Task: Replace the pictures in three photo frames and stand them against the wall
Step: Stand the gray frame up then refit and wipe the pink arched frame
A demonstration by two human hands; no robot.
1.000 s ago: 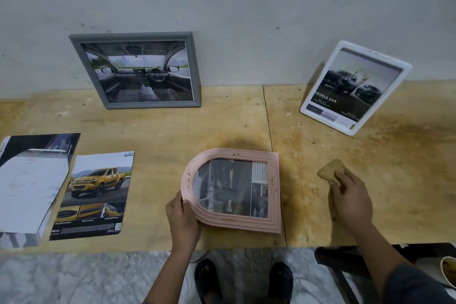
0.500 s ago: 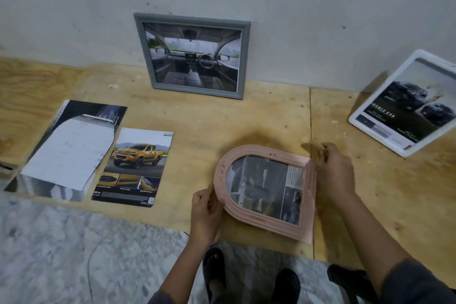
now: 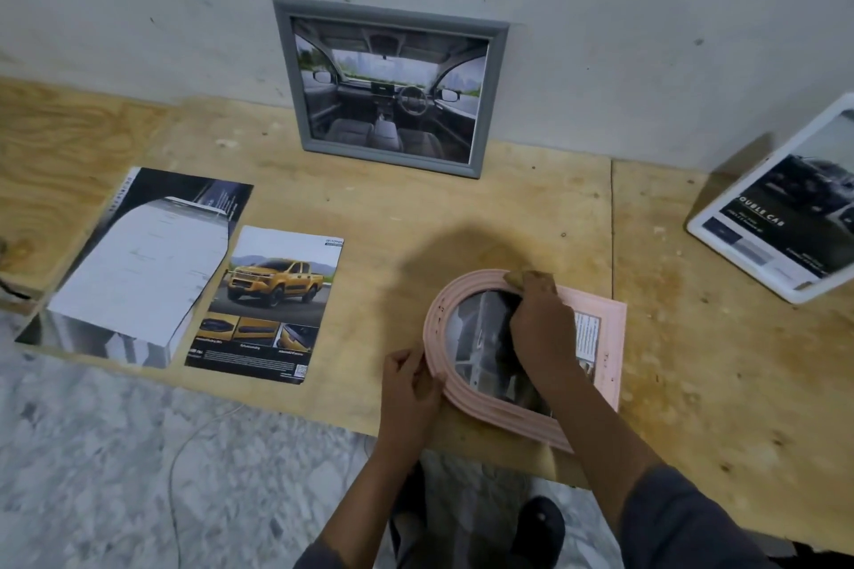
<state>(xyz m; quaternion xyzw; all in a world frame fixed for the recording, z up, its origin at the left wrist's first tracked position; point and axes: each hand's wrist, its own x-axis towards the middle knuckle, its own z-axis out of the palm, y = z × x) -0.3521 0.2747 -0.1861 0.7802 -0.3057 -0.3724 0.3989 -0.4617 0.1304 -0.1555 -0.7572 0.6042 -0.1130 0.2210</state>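
Note:
A pink arched photo frame (image 3: 600, 337) lies flat near the front edge of the plywood table (image 3: 462, 217), a dark picture inside it. My left hand (image 3: 411, 383) grips its rounded left rim. My right hand (image 3: 540, 328) presses a small tan sponge (image 3: 517, 277) onto the glass near the top of the arch, hiding much of the picture. A grey frame (image 3: 388, 83) with a car-interior picture leans on the wall behind. A white frame (image 3: 785, 217) with a dark car picture leans at the far right.
A cut-out yellow pickup page (image 3: 272, 305) and a stack of brochure pages (image 3: 143, 263) lie at the left. The marble floor (image 3: 115, 476) runs below the table edge, with a thin cable (image 3: 185, 453) on it. My feet show under the table.
My right hand carried the sponge from the bare table at the right onto the pink frame's glass. The view has swung left and down, and my left hand has stayed on the rim.

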